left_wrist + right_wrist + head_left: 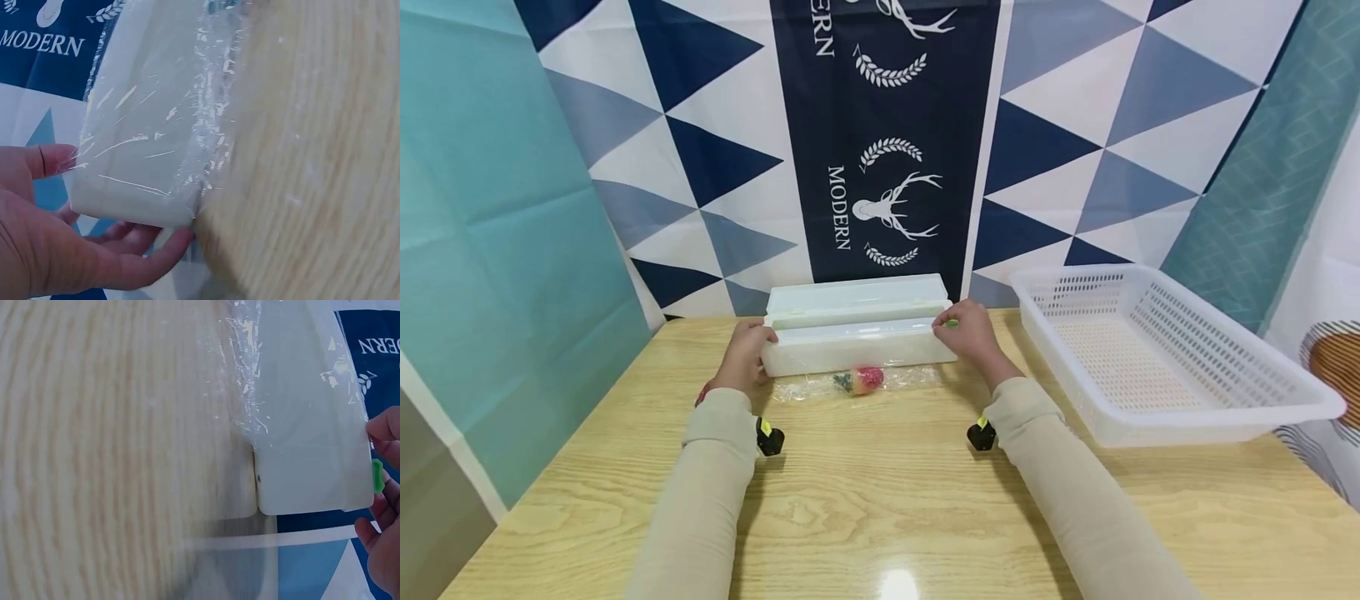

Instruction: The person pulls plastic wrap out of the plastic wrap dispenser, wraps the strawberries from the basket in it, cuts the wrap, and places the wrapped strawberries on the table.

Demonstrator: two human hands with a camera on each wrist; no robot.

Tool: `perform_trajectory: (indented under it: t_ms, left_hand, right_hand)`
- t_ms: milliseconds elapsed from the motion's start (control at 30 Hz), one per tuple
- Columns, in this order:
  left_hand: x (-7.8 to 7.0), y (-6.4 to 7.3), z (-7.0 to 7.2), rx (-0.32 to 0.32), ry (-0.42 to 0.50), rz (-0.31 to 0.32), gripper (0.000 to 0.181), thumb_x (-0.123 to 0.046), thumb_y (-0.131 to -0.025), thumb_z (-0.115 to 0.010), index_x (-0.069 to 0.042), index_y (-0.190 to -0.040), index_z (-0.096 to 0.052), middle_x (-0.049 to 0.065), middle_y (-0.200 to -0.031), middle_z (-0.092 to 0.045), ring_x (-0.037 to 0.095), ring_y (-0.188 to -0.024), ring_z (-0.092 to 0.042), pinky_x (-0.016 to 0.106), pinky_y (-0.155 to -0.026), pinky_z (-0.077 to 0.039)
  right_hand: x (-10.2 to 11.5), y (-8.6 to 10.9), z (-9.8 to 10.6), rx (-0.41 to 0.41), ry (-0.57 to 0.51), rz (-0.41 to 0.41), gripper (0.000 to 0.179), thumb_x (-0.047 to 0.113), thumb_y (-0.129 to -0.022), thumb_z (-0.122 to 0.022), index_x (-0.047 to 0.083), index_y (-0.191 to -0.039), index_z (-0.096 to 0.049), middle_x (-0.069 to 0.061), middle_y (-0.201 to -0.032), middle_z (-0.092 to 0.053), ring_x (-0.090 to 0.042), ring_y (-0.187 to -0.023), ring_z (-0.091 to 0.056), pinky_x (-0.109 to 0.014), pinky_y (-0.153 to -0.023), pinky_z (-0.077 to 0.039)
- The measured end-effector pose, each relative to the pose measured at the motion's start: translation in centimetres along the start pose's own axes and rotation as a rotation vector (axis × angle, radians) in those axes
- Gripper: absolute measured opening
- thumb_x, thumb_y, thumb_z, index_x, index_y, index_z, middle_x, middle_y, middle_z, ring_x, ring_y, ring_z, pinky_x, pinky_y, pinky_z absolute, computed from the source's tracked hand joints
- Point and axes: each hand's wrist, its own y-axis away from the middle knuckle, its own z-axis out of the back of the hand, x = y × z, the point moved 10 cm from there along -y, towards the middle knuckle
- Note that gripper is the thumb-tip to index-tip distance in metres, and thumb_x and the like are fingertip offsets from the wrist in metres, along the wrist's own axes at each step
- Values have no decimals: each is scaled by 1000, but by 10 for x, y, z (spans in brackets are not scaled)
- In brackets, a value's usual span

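A long white cling film box (865,346) lies across the table, its front covered in clear film. Behind it stands a raised white lid (861,292). At the left end, my left hand (747,350) grips the box; in the left wrist view its thumb touches the film-covered edge and its fingers curl round the end. My right hand (967,329) grips the far corner at the right end, around a small green piece (378,476). Clear film (910,377) runs down onto the table, over or around a red, yellow and dark green thing (861,381), its kind unclear.
To the right stands a large white perforated basket (1210,412). A patterned curtain (895,108) hangs just behind the wooden table (850,500). Teal cloth (512,208) hangs along the left side.
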Motion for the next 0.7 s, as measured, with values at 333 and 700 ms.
perform_trajectory:
  t_ms: [333,700]
  left_hand:
    - [9,-5,15,-95,-32,-33,64,-31,-100,-49,-8,-153,-23,14,-150,-32,28,-121,-43,42,-97,-41]
    - [-74,54,1,-342,-663,-794,41,-22,-90,-67,2,-121,-57,22,-122,-52,38,-114,-47,49,-97,-39]
  right_hand:
    - [-1,1,-1,-7,32,-11,17,12,-87,-65,-2,-91,-74,-20,-109,-60,-39,-109,-47,-48,-95,-36]
    - [54,8,18,-65,-16,214,12,6,-89,-65,-2,-97,-69,-17,-99,-64,-32,-95,-57,-45,-88,-43]
